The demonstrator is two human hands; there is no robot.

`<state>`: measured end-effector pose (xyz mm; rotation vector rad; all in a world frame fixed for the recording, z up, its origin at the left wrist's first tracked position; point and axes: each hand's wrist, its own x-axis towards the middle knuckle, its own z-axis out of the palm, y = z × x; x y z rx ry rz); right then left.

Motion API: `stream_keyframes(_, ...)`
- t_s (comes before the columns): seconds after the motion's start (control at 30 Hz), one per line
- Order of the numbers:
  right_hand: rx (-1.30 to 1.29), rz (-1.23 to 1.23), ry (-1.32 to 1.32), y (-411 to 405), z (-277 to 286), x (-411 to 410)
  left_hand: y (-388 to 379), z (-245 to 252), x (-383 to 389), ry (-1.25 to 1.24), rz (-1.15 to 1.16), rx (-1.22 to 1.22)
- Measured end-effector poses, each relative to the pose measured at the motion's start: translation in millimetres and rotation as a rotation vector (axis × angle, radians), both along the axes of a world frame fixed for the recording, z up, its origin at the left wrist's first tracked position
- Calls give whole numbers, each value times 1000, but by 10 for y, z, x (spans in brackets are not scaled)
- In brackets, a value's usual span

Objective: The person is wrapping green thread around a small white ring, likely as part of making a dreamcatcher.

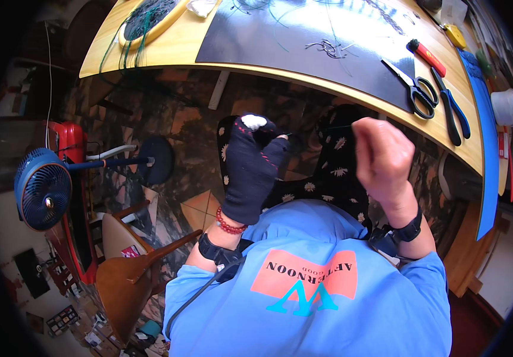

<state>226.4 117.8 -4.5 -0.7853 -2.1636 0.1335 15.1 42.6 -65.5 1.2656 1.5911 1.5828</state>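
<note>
My left hand [256, 165], in a black glove with bare fingertips, pinches a tiny thing between thumb and forefinger. A bit of green line [288, 134] shows at the tips; anything else in the pinch is too small to tell. My right hand [383, 156] is bare, its fingers closed on a thin green line [339, 128] that runs toward the left hand. Both hands hang over my lap, short of the table edge. Beyond them, a small heap of fishhooks [330, 48] lies on a dark glossy mat [256, 49].
Black-handled scissors [417, 91], pliers [452, 107] and a red-handled tool [428, 57] lie at the table's right, near a long blue strip [484, 147]. Green lines spill from a yellow-rimmed tray [160, 33]. A fan [44, 189] and wooden chair [125, 285] stand left.
</note>
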Motion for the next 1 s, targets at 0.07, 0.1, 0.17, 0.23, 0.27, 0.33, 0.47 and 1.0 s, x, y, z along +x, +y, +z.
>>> stream_keyframes(0.07, -10, -26, -10, 20, 109, 74, -25, 68, -42, 74, 7, 2)
stream_keyframes(0.1, -10, -25, -12, 22, 128, 85, -36, 120, -47, 148, 7, 2)
stream_keyframes(0.17, 76, -62, 31, 26, 146, 96, -31, 168, -2, 100, -32, 7)
stream_keyframes(0.23, 25, -94, 29, -1, 145, 107, -25, 170, -2, 54, -66, 14)
stream_keyframes(0.27, 24, -106, 37, -8, 140, 97, -23, 165, -13, 47, -67, 15)
stream_keyframes(0.33, 25, -117, 46, -7, 137, 88, -26, 172, -32, 41, -68, 18)
stream_keyframes(0.47, -96, -114, -16, -48, 114, 73, -71, 113, -96, 56, -7, 10)
stream_keyframes(1.0, -138, 199, 26, -150, -62, -366, -115, 410, 121, 146, -70, -2)
